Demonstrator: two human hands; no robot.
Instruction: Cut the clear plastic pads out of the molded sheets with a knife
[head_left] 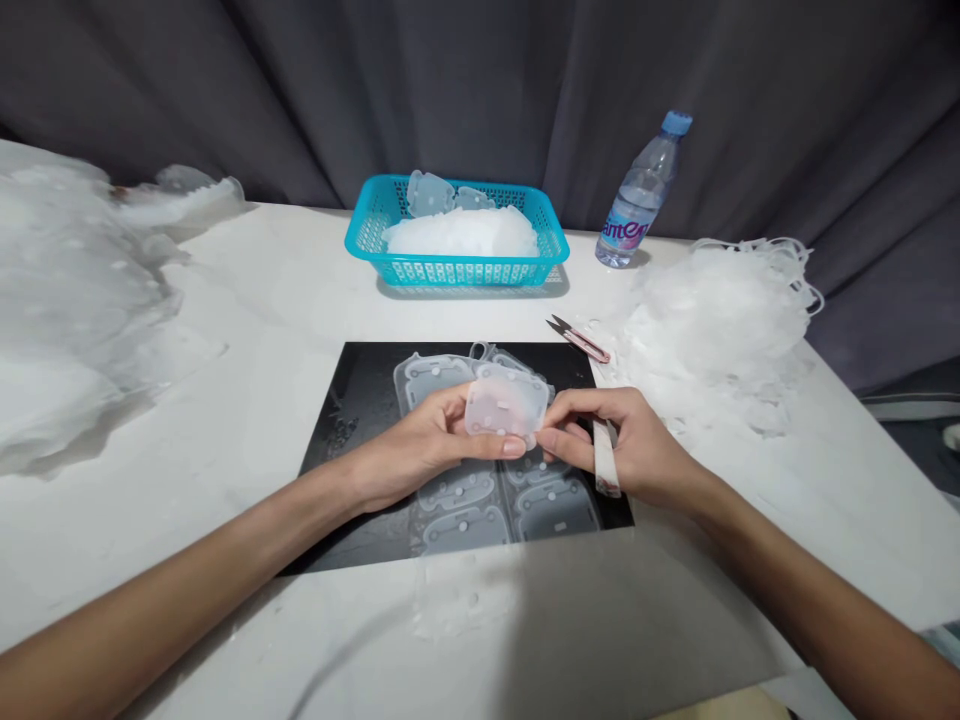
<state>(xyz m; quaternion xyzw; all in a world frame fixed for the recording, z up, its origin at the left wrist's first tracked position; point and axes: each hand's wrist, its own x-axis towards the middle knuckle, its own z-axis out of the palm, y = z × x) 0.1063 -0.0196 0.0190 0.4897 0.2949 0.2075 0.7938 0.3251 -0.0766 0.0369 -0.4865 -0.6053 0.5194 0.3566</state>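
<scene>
My left hand is closed on a small translucent molded piece, with the thumb along its lower edge. The piece has rounded corners and small raised dots. At its right edge, my right hand pinches with thumb and forefinger. A white, flat, handle-like strip lies across the right palm, held by that hand; its working end is hidden. Below both hands, a sheet of similar joined translucent pieces rests on a black mat.
A blue basket holding translucent pieces stands at the back. Right of it is a water bottle. Pink-handled thread snips lie beside a heap of translucent scraps. A large translucent pile covers the table's left side.
</scene>
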